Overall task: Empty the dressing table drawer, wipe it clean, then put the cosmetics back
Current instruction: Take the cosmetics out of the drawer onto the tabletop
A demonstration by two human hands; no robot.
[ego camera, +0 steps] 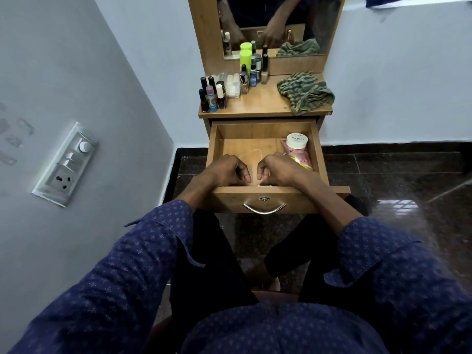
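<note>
Switchboard (67,163) mounted on grey wall at far left, with dial, switches and socket. Nail polish bottles (212,95) standing upright in a cluster at left end of the dressing table surface (263,103); just behind them, a clear plastic case (231,85). Lime-green bottle (245,60) upright further back against the mirror (275,24), with several small dark-capped bottles just beside it. Green striped cloth (305,92) crumpled at right end of surface, well apart from the bottles. Drawer (265,192) pulled open below, metal handle and lock on its front panel. Left hand (226,171) inside drawer near front edge, fingers curled inward; grip clenched, nothing visibly held. Right hand (277,168) just beside it, fingers likewise curled; fingertips hidden near the front panel, so contents of that grip cannot be told. Small gap between the two hands, knuckles facing. White-lidded jar (297,140) in back right corner of drawer, resting over the top of a pink tube (300,158) lying along the right wall; tube's lower end just beside right hand. Rest of drawer floor bare wood. Blue patterned sleeves on both forearms. Dark polished floor (398,190) at right.
</note>
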